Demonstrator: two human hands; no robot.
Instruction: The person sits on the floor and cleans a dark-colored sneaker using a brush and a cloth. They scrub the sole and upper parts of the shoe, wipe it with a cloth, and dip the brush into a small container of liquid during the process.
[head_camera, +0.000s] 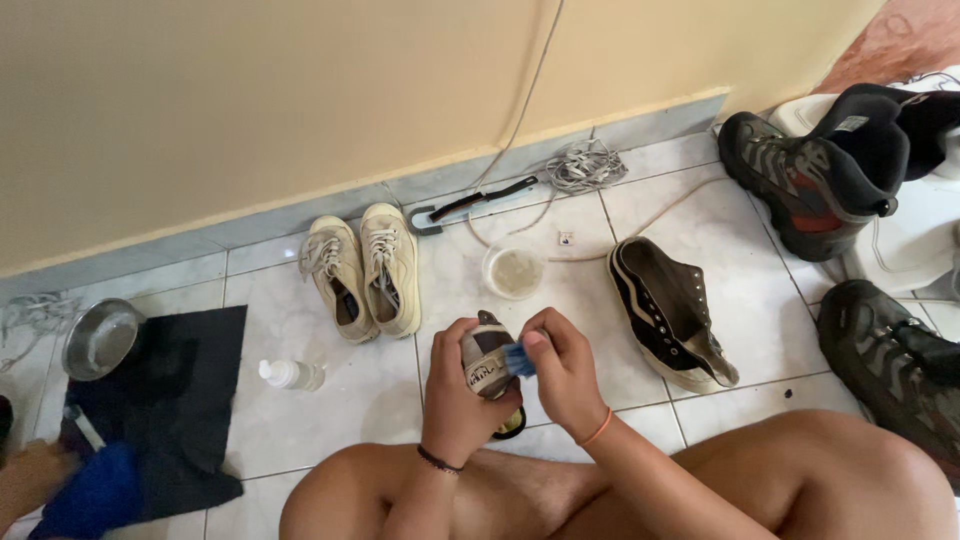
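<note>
We sit on the white tiled floor (330, 420) by the cream wall, shoes spread around us. Largest are the grey hiking boots (810, 180) at our right, then the dark unlaced sneaker (672, 312) lying open on the tiles, and the cream canvas pair (365, 272) against the skirting. A black cloth (180, 400) lies at our left with a steel bowl (100, 338) at its edge, and a small clear cup (513, 272) stands ahead of us.

In our hands, raised over our knees, we have the dark sneaker with the white toe cap (487, 362). Our left hand (455, 395) is wrapped firmly around its sole and heel end. We judge it light, with soft canvas sides that give under pressure and a stiffer rubber toe and sole, so the sole is the sound place to grasp it. Our right hand (565, 375) pinches a small blue brush (517, 360) against the toe cap; wet rubber may be slippery.
</note>
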